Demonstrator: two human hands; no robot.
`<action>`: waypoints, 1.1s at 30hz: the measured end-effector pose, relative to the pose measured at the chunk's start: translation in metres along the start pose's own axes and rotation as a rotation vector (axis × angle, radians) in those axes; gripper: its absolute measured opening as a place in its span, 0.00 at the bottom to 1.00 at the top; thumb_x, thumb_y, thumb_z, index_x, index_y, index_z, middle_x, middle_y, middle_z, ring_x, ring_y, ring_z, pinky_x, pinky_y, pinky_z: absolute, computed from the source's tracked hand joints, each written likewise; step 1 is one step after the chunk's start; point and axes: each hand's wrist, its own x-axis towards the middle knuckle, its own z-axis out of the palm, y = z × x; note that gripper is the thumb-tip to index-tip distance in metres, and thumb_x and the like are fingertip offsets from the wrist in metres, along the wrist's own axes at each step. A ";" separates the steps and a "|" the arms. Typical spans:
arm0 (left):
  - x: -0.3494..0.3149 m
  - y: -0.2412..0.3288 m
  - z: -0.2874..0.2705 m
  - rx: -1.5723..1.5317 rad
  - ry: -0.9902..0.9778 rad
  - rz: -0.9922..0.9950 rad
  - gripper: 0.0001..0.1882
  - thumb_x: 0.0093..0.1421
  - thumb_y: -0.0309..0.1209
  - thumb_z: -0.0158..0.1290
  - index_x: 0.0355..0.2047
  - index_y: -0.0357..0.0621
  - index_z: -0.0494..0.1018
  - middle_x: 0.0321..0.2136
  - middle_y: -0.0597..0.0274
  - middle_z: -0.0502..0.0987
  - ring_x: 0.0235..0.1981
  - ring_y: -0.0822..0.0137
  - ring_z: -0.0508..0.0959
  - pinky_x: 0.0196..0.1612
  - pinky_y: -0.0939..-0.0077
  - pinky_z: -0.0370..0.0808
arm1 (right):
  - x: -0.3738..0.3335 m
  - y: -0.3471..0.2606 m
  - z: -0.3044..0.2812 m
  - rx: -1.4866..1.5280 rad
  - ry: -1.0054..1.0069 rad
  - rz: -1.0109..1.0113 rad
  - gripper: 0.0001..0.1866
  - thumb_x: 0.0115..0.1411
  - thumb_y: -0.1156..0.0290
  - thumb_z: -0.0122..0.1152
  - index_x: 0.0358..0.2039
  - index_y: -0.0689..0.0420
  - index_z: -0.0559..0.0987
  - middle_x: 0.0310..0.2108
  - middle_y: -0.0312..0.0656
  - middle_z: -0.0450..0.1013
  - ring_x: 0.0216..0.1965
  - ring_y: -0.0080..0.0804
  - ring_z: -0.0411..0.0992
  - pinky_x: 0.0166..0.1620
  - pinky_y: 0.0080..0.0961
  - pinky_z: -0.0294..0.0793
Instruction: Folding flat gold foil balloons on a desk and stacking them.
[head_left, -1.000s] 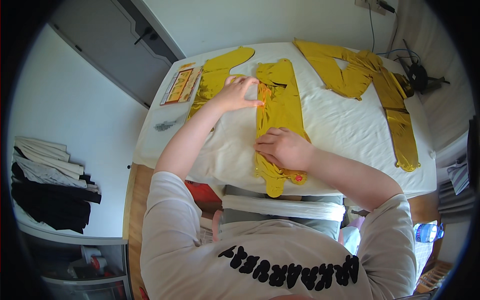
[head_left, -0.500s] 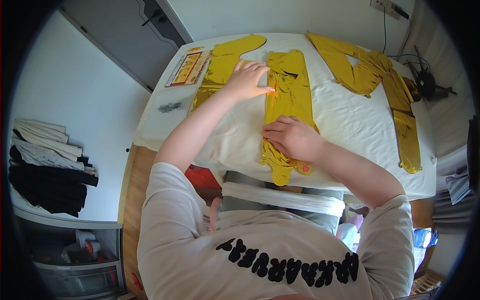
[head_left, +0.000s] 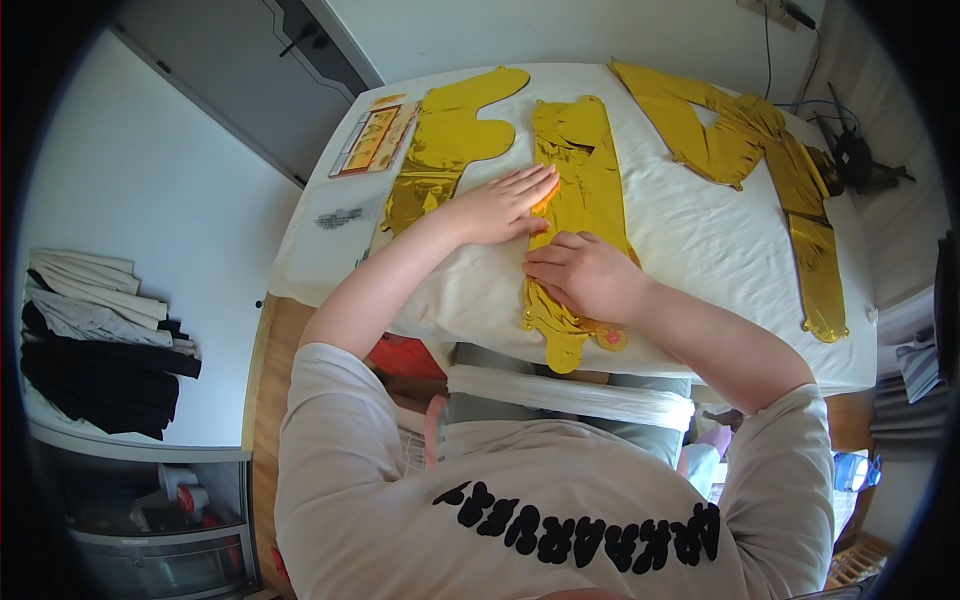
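A flat, uninflated gold foil balloon lies lengthwise before me on the white-covered table, wrinkled toward its near end. Over its left edge rests my left hand, fingers stretched out and laid flat, with an orange gleam on the foil beside the fingertips. Closer to me, my right hand is closed, its bent fingers pressed together at the balloon's left edge; the foil under the palm is hidden. The balloon's near end with small tabs and a reddish round spot shows below this hand.
Another gold foil balloon lies to the left, beside a printed package and a clear plastic bag. More gold foil stretches along the right side. A black stand-like object with cables is at the far right edge.
My left hand has slid toward me along the balloon's left edge, its fingers now flatter. More of the left balloon shows. The right hand has stayed in place.
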 end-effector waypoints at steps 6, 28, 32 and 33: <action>0.002 0.002 -0.004 0.072 -0.021 -0.012 0.45 0.72 0.59 0.42 0.76 0.40 0.46 0.76 0.49 0.49 0.77 0.55 0.49 0.77 0.60 0.49 | -0.003 -0.001 0.002 -0.094 -0.049 -0.015 0.19 0.57 0.68 0.67 0.51 0.53 0.83 0.50 0.32 0.78 0.51 0.32 0.75 0.54 0.32 0.76; 0.000 -0.002 -0.003 -0.081 -0.035 -0.048 0.56 0.61 0.63 0.57 0.77 0.47 0.45 0.78 0.55 0.45 0.78 0.58 0.44 0.78 0.57 0.43 | -0.001 -0.003 -0.002 0.013 0.037 0.016 0.23 0.55 0.76 0.66 0.53 0.53 0.78 0.48 0.41 0.80 0.56 0.41 0.75 0.58 0.39 0.74; -0.001 -0.002 -0.004 -0.077 -0.037 -0.052 0.56 0.61 0.63 0.58 0.77 0.47 0.45 0.78 0.56 0.44 0.78 0.58 0.44 0.78 0.57 0.44 | -0.001 -0.004 -0.003 0.031 0.024 0.004 0.25 0.53 0.79 0.65 0.53 0.54 0.76 0.47 0.43 0.79 0.56 0.43 0.75 0.57 0.41 0.74; 0.000 -0.002 -0.004 -0.076 -0.035 -0.051 0.56 0.61 0.63 0.58 0.77 0.47 0.45 0.78 0.56 0.44 0.78 0.58 0.44 0.78 0.57 0.44 | -0.001 -0.005 -0.004 0.037 0.015 -0.011 0.25 0.53 0.80 0.65 0.53 0.54 0.76 0.46 0.44 0.79 0.55 0.44 0.75 0.57 0.41 0.74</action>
